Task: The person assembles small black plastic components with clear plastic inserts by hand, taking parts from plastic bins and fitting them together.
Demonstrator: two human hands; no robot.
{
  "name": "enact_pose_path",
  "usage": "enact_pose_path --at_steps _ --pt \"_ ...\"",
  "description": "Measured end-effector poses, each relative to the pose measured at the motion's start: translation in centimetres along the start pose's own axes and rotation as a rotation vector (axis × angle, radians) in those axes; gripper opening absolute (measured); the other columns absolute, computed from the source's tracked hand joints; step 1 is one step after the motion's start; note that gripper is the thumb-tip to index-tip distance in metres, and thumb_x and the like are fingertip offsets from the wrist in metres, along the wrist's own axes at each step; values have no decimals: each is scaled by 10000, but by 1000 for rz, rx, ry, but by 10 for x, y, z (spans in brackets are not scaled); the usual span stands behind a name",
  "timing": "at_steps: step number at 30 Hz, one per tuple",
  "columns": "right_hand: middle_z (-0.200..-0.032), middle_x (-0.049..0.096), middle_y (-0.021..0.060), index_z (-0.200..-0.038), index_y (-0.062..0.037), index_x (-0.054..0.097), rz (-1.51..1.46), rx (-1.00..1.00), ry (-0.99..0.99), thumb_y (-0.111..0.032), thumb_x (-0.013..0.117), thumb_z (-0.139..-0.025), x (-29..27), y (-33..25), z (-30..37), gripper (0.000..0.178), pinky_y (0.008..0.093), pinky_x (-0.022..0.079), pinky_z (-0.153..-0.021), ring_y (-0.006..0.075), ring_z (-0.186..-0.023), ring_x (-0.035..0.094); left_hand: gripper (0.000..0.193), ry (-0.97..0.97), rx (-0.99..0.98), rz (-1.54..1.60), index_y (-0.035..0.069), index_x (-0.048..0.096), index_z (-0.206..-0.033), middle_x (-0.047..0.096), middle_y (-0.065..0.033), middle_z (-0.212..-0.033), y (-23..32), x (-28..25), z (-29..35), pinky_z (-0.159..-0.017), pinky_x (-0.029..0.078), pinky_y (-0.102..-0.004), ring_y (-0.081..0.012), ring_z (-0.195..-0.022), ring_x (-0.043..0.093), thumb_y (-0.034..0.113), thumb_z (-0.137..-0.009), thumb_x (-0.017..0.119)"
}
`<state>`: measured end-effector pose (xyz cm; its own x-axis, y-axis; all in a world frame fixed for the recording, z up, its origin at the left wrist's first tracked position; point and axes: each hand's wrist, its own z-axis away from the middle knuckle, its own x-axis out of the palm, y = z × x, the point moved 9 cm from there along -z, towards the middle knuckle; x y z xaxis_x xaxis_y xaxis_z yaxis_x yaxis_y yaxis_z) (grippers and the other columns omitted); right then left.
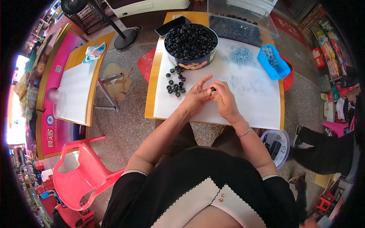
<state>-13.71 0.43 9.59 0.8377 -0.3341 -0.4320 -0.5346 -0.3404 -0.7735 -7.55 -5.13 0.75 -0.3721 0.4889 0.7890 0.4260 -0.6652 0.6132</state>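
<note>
black rubber ring [213,89] sits pinched between both hands over the white sheet [243,102]: the right hand [225,99] grips it, the left hand [197,95] steadies it with fingers spread. loose rings [175,83] lie just left, near the round tin [191,45].

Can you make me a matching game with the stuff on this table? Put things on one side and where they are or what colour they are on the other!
Things:
1. round tin
2. blue tray
3. phone
4. small black ring

Places or colours:
A. pinched between the two hands
B. full of black rings
C. dark and flat, at the table's far edge
D. bright blue, on the table's right side

Pairs: 1-B, 2-D, 3-C, 4-A
</note>
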Motion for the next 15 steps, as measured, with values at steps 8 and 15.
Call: enact_pose_path --at_steps 8,15 --pt "-921 560 131 -969 -4 554 86 107 169 -33 572 -809 -18 14 4 164 333 470 -676 256 -767 571 419 133 -10 2 -4 422 -1251 623 -90 -945 -2 -7 2 -789 509 -304 -174 -816 616 70 -869 580" --pt "-798 586 114 -878 -4 581 219 40 193 -38 586 -809 -23 -4 5 77 309 464 -630 225 -700 573 211 126 -9 -126 -12 571 -1060 617 -65 -945 -5 -10 2 -777 494 -290 -154 -804 597 77 -869 579"
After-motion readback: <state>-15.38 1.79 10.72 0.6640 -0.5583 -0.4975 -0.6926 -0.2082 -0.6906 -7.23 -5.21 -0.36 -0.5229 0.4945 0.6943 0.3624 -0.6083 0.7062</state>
